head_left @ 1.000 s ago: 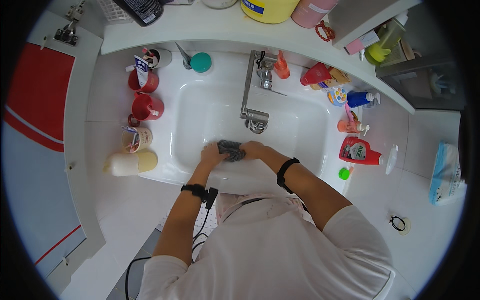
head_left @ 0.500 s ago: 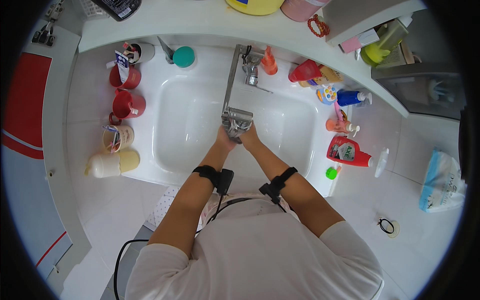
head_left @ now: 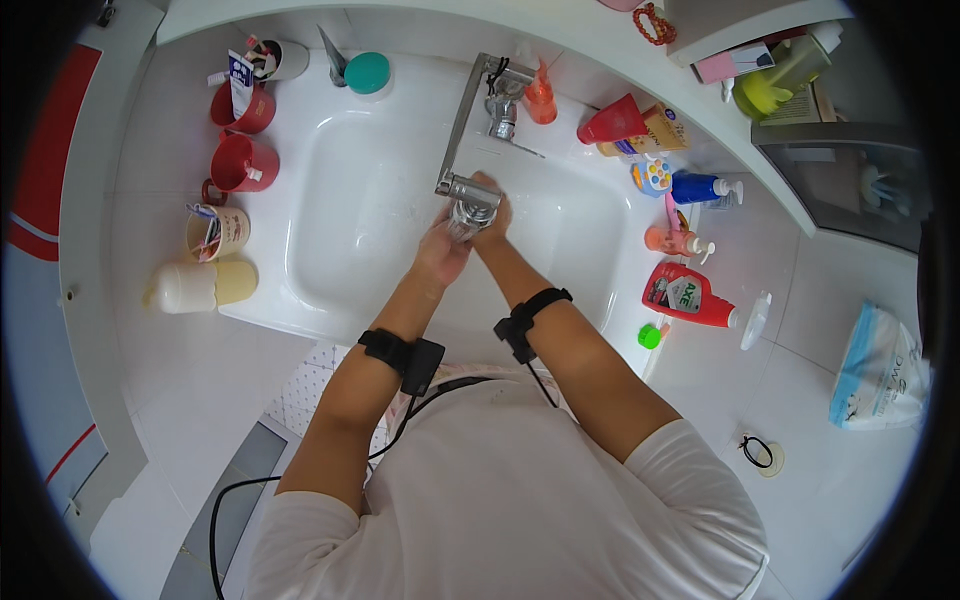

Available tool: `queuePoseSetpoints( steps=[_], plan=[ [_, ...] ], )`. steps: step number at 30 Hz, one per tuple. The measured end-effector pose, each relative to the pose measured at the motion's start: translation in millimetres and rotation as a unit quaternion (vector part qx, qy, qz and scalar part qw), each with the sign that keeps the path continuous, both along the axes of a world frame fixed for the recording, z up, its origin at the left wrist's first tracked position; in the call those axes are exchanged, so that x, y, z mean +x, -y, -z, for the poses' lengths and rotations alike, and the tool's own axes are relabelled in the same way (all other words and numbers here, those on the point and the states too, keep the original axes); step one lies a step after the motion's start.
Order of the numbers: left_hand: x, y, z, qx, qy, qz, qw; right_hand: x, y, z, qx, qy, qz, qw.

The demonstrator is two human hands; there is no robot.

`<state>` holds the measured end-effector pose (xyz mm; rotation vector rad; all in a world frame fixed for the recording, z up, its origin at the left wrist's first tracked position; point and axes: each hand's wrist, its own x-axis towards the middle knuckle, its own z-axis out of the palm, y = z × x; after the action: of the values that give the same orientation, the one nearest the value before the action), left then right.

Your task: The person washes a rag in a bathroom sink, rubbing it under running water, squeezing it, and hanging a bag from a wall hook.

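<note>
A silver swing-arm faucet (head_left: 462, 128) reaches out over the white sink basin (head_left: 350, 220). Both of my hands are beneath its wide spout head, close together. My left hand (head_left: 441, 257) is at the near left of the spout, its fingers mostly hidden by the metal. My right hand (head_left: 492, 215) is on the right side of the spout, partly covered by it. Whether either hand touches the spout or holds something cannot be made out. Each forearm has a black strap with a small black box.
Red mugs (head_left: 245, 163), a toothbrush cup (head_left: 217, 233) and a cream bottle (head_left: 206, 286) line the left rim. A green-lidded jar (head_left: 367, 73) stands at the back. Along the right are a red bottle (head_left: 688, 295), pump bottles (head_left: 700, 187) and a green cap (head_left: 650, 336).
The view has shifted. My hands have moved farther under the spout, the left turning so that more of its back or wrist shows. The faucet arm stays over the basin.
</note>
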<state>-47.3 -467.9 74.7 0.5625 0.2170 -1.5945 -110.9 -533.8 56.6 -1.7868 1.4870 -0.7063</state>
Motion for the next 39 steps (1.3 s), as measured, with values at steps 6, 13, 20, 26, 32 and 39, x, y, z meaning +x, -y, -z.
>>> queuePoseSetpoints(
  steps=[6, 13, 20, 26, 32, 39],
  plan=[
    [14, 12, -13, 0.003, 0.015, 0.030, 0.999, 3, -24, -33, -0.026, 0.132, 0.009, 0.991],
    [-11, 9, -31, 0.066, 0.037, -0.007, 0.997, -4, 11, -41, 0.019, -0.074, 0.018, 0.997],
    [-7, -2, -22, 0.046, -0.039, -0.020, 0.998, 1, -4, -11, -0.005, 0.021, -0.114, 0.993],
    [4, -4, -36, 0.078, -0.050, 0.008, 0.996, 17, -26, -48, -0.055, 0.013, -0.049, 0.997],
    [-7, -13, -10, 0.034, 0.003, 0.016, 0.999, -17, 8, -3, -0.053, 0.006, -0.046, 0.998],
    [35, -20, 17, 0.104, 0.390, 0.299, 0.864, -82, 12, -32, 0.007, 0.057, -0.063, 0.996]
  ],
)
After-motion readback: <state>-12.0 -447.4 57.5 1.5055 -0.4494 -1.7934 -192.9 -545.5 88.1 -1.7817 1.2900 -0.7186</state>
